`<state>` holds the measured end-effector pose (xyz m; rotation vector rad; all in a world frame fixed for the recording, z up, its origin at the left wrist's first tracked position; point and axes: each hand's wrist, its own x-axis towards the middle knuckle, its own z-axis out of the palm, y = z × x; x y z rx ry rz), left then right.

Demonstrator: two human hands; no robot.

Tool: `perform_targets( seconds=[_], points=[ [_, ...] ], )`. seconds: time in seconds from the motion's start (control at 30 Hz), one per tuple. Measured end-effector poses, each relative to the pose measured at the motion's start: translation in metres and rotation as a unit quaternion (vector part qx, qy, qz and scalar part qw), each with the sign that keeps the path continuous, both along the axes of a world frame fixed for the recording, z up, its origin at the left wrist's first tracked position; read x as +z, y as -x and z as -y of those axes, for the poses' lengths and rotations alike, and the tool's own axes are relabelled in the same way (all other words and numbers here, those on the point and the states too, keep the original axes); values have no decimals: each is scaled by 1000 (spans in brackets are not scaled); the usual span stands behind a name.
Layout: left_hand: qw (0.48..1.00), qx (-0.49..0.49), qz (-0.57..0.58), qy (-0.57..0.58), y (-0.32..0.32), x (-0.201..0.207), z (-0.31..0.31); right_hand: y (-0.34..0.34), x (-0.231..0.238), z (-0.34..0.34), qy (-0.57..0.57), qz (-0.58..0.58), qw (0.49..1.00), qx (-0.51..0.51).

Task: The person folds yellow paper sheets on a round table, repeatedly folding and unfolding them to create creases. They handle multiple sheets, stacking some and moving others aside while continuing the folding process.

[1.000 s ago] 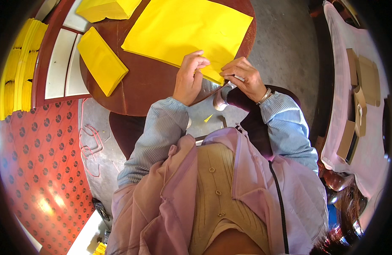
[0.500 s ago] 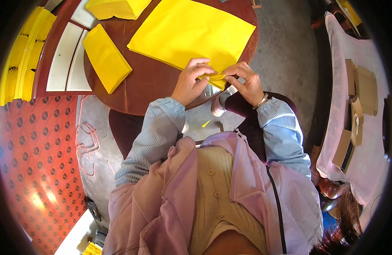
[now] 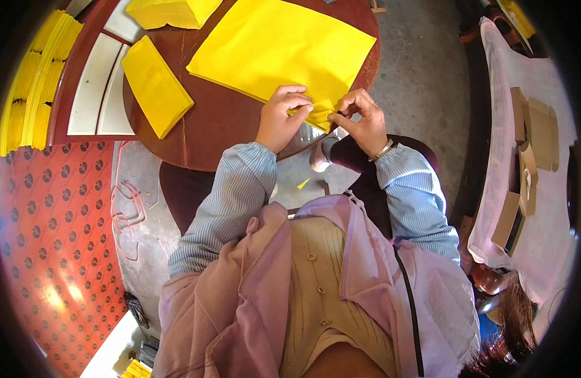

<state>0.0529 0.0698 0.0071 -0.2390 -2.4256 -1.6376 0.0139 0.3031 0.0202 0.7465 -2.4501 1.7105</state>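
Note:
A large stack of flat yellow sheets lies on the round reddish-brown table. At the corner nearest me, both hands are on the yellow sheet, whose edge is folded up into small layers. My left hand has its fingers curled over the fold, thumb and fingertips pressed to it. My right hand, with a bracelet at the wrist, pinches the right end of the folded part between thumb and fingers. How many layers are in the pinch cannot be made out.
A folded yellow bundle lies at the table's left, with another yellow stack behind it. Tall yellow piles stand far left. Opened cardboard boxes rest on a covered table at right. A pink cord lies on the floor.
My right hand has shifted slightly, and its grip sits a little lower on the fold. The folded corner between the hands now shows more spread layers. My left hand has hardly moved.

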Motion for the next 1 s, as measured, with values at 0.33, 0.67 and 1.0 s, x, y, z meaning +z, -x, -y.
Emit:
perform_targets(
  seconds=[0.33, 0.67, 1.0],
  points=[
    [999, 34, 26, -11, -2, 2, -6, -5, 0, -3, -24, -22, 999, 16],
    [998, 5, 40, -38, -4, 1, -1, 0, -6, -3, 1, 70, 997, 10],
    [999, 12, -42, 7, -2, 0, -2, -1, -8, 0, 6, 90, 996, -7]
  ],
)
